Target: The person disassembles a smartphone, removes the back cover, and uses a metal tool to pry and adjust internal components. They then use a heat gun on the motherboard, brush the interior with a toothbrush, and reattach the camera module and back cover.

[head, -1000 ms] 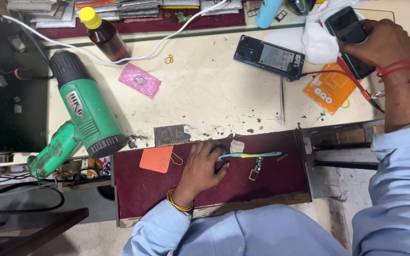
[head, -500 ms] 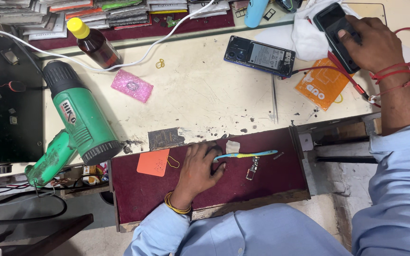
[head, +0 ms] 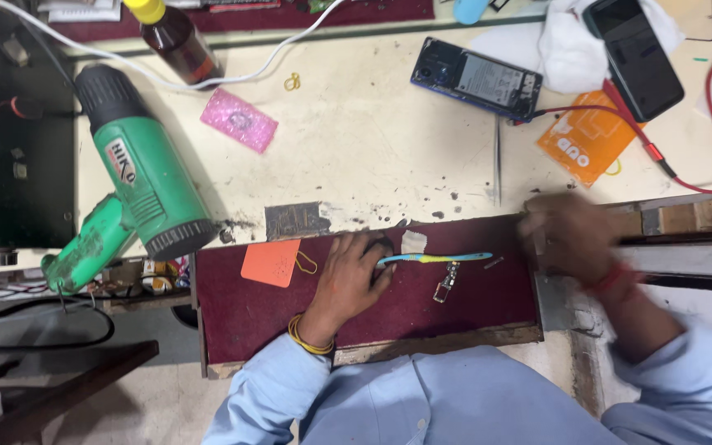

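- Head view: the left hand (head: 354, 276) rests palm-down on the maroon mat (head: 488, 309), its grip pressed on a small dark part, hidden beneath.
- At its 3 o'clock lies the blue-yellow tool (head: 434, 259).
- The right hand (head: 566, 235) is blurred; its grip cannot be told.

Light-blue sleeves, yellow bangle on left wrist (head: 311, 339), seemingly red thread on right wrist (head: 611, 278).
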